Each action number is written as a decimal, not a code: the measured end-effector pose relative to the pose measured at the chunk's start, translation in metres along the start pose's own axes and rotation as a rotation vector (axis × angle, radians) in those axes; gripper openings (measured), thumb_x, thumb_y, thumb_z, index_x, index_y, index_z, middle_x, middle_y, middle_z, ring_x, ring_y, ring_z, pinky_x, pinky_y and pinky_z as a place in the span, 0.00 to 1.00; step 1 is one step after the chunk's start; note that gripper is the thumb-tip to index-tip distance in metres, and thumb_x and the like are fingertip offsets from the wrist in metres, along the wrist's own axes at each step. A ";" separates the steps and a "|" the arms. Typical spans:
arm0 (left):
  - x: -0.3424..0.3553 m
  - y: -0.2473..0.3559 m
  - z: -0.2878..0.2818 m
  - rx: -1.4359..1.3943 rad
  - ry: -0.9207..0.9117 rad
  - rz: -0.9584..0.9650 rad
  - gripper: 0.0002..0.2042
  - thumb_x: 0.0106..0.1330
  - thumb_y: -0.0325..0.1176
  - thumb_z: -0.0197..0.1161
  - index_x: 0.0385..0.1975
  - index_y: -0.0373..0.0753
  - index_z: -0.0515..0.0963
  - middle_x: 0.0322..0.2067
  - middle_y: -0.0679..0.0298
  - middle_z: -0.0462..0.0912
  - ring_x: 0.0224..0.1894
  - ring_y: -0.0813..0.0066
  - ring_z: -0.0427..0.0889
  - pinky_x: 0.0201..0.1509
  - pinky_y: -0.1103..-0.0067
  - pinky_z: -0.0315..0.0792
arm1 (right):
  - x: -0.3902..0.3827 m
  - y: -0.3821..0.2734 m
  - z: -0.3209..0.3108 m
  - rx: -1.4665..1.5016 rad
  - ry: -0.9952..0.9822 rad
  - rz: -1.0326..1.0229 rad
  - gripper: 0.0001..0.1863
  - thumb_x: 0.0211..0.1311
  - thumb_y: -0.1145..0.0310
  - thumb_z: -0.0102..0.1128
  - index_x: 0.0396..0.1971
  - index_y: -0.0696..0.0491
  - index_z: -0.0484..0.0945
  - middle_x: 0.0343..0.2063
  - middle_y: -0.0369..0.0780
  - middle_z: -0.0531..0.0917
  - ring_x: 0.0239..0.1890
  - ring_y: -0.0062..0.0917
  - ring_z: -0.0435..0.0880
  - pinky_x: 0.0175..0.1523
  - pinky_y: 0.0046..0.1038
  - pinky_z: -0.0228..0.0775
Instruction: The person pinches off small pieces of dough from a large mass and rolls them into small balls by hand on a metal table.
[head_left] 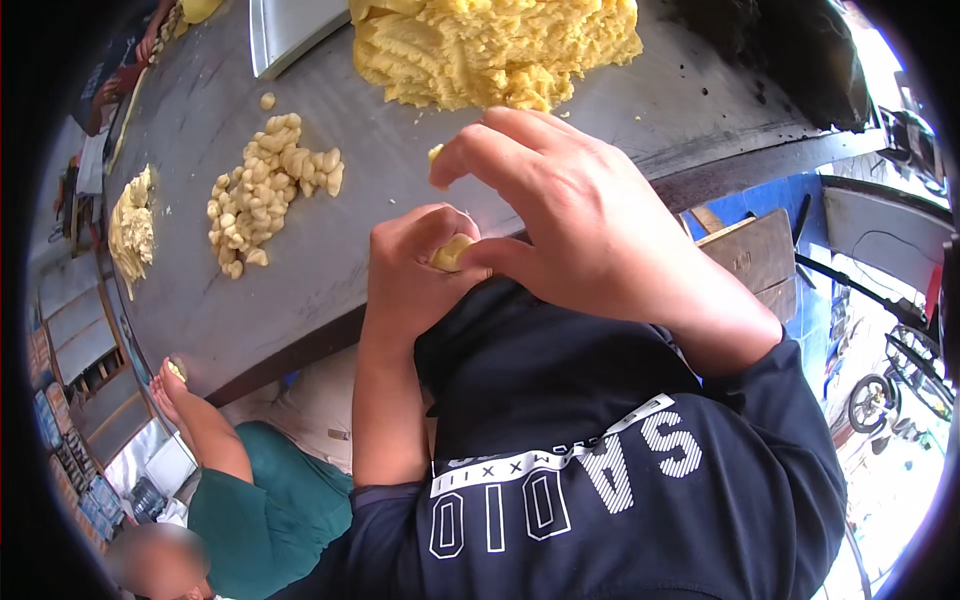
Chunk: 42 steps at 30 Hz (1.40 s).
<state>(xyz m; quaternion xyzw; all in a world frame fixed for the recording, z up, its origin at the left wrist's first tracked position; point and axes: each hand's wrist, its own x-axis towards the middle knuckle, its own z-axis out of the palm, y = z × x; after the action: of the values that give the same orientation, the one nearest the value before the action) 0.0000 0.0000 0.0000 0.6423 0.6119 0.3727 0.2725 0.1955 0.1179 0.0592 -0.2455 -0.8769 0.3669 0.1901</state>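
at nine o'clock on the metal worktable (310, 285) lies a rough heap of pale dough (132, 230); just below, a co-worker's hand (172, 392) has a yellow bit in it. small dough balls (262, 190) cluster at ten, a metal tray (285, 40) at eleven. near the centre the left hand (405, 262) curls closed around a dough piece (452, 253). a large yellow dough mass (495, 50) sits at twelve. towards one, the right hand (575, 215) arches half open, thumb beside the dough piece, yellow dab (435, 153) at its fingertips.
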 end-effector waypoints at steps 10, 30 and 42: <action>0.002 0.000 -0.012 -0.208 -0.050 -0.029 0.18 0.51 0.30 0.93 0.31 0.37 0.84 0.30 0.61 0.90 0.31 0.70 0.91 0.39 0.72 0.83 | 0.004 0.006 0.016 -0.016 0.103 -0.136 0.26 0.53 0.68 0.85 0.53 0.49 0.84 0.50 0.40 0.85 0.53 0.41 0.87 0.59 0.43 0.83; -0.004 -0.013 -0.008 -0.679 0.078 -0.077 0.24 0.64 0.46 0.90 0.29 0.37 0.78 0.35 0.57 0.86 0.32 0.81 0.79 0.34 0.82 0.72 | 0.015 0.083 -0.003 -0.403 0.222 -0.175 0.08 0.65 0.73 0.69 0.43 0.52 0.90 0.48 0.40 0.87 0.55 0.40 0.86 0.59 0.42 0.83; 0.006 0.014 -0.010 0.122 0.151 0.051 0.03 0.81 0.23 0.69 0.48 0.31 0.86 0.58 0.53 0.90 0.52 0.60 0.92 0.55 0.69 0.87 | 0.052 0.073 -0.021 -0.606 0.392 -0.488 0.07 0.62 0.66 0.66 0.36 0.53 0.86 0.39 0.38 0.83 0.48 0.32 0.87 0.45 0.34 0.90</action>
<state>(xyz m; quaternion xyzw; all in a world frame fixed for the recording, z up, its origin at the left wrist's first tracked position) -0.0007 0.0034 0.0178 0.6430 0.6358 0.3888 0.1762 0.1855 0.2034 0.0268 -0.1409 -0.9246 -0.0163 0.3535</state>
